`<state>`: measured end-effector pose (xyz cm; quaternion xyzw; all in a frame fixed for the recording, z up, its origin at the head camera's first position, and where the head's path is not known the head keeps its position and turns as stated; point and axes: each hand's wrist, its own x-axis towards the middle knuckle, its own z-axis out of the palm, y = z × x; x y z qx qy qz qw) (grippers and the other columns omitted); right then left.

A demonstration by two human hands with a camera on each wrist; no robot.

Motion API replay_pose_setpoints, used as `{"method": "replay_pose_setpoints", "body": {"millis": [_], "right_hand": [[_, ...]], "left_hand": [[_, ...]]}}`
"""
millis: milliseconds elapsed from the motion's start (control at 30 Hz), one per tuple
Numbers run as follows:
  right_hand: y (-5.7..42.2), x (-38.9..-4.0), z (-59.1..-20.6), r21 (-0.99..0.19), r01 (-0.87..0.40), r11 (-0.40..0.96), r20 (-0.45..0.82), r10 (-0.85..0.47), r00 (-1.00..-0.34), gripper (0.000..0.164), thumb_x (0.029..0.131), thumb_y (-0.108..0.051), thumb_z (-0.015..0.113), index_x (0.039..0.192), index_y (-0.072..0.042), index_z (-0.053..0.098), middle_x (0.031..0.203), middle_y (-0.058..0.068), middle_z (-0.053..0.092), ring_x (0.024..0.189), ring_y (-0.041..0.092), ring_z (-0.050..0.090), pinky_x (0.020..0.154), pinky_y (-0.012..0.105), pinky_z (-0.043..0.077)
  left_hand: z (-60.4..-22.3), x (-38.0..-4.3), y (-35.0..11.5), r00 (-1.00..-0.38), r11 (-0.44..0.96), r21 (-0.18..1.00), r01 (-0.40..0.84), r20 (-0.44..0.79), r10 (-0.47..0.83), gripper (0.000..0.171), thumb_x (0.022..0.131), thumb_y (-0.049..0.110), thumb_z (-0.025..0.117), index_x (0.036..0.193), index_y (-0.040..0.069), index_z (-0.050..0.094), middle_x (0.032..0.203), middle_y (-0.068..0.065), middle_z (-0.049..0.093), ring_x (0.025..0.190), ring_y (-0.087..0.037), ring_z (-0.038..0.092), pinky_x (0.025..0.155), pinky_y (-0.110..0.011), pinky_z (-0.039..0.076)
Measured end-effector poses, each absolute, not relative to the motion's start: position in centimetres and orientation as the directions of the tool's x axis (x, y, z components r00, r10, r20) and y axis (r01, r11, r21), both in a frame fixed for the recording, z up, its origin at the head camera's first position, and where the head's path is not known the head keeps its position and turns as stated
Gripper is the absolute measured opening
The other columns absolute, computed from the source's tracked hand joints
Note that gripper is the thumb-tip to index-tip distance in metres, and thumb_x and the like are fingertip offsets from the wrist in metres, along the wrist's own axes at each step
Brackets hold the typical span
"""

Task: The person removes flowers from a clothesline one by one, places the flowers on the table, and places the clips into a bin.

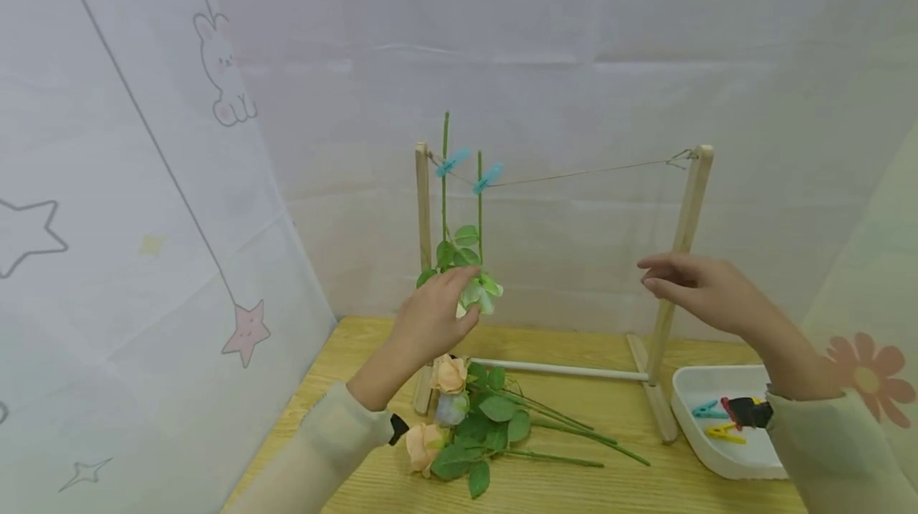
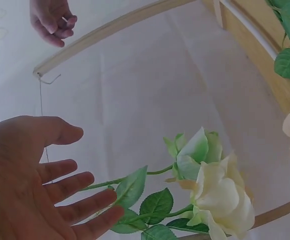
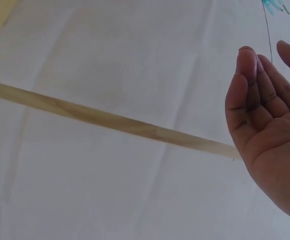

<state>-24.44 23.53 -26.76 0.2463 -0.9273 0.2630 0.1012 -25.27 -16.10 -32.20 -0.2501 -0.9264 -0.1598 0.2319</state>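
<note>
Two artificial roses hang heads down from a string (image 1: 574, 174), each stem held by a blue clothespin (image 1: 488, 178). In the left wrist view one rose is cream (image 2: 220, 192) and the other pale green-white (image 2: 197, 155). My left hand (image 1: 437, 311) is beside these blooms in the head view, its fingers spread and relaxed with nothing held. My right hand (image 1: 706, 291) is in the air by the right wooden post (image 1: 681, 235); its fingers are loosely bent and hold nothing.
Several more roses with peach blooms (image 1: 426, 446) and green leaves lie on the wooden table (image 1: 358, 490). At the right, a white tray (image 1: 706, 458) holds a blue clothespin (image 1: 708, 410) and a yellow clothespin (image 1: 726, 434). A white rod (image 1: 559, 369) joins the rack's posts low down.
</note>
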Motion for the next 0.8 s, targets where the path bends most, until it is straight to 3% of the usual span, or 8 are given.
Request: {"method": "replay_pose_setpoints", "body": {"millis": [100,333,467,567,800], "right_hand": [[22.7,-24.8,-25.9,-0.457,-0.515,0.725,0.32,-0.406,-0.856,0.033,0.104,-0.03,0.06,0.133,-0.015,0.065,0.117,0.002,0.074,0.1,0.009,0.069,0.084,0.022,0.055],[21.2,-25.9,-24.1,-0.538,-0.485,0.689,0.321,-0.365,-0.874,0.039,0.104,-0.036,0.058,0.135,-0.015,0.063,0.12,0.005,0.072,0.096,0.007,0.068,0.083,0.015,0.051],[20.2,-26.6,-23.2,-0.591,-0.476,0.651,0.331,-0.343,-0.879,0.042,0.104,-0.037,0.058,0.138,-0.013,0.061,0.124,0.008,0.069,0.099,0.013,0.068,0.084,0.016,0.051],[19.4,-27.1,-22.4,-0.607,-0.478,0.635,0.343,-0.333,-0.878,0.044,0.104,-0.038,0.058,0.139,-0.012,0.06,0.127,0.01,0.068,0.102,0.018,0.068,0.086,0.02,0.053],[17.8,-28.1,-21.1,-0.652,-0.429,0.624,0.322,-0.285,-0.903,0.049,0.102,-0.043,0.059,0.141,-0.014,0.058,0.13,0.013,0.066,0.106,0.023,0.066,0.097,0.046,0.052]], "left_hand": [[-31.3,-25.8,-16.0,-0.807,0.807,0.279,0.521,0.468,0.359,0.055,0.097,0.027,0.069,0.147,0.013,0.052,0.143,-0.007,0.059,0.123,-0.029,0.061,0.094,-0.048,0.056],[-29.5,-27.8,-16.0,-0.862,0.637,0.593,0.492,0.434,0.261,0.055,0.098,0.018,0.068,0.149,0.011,0.05,0.144,-0.008,0.058,0.125,-0.029,0.061,0.09,-0.045,0.058],[-28.9,-29.0,-16.1,-0.862,0.509,0.7,0.502,0.453,0.228,0.053,0.1,0.017,0.064,0.149,0.01,0.047,0.147,-0.009,0.055,0.127,-0.029,0.059,0.1,-0.041,0.054],[-28.6,-29.8,-16.1,-0.859,0.456,0.731,0.507,0.475,0.194,0.052,0.1,0.018,0.064,0.149,0.01,0.046,0.148,-0.01,0.054,0.129,-0.028,0.058,0.102,-0.038,0.053],[-27.8,-31.0,-15.5,-0.857,0.381,0.771,0.511,0.493,0.152,0.055,0.099,0.018,0.061,0.15,0.01,0.044,0.151,-0.008,0.051,0.134,-0.024,0.054,0.107,-0.038,0.05]]}}
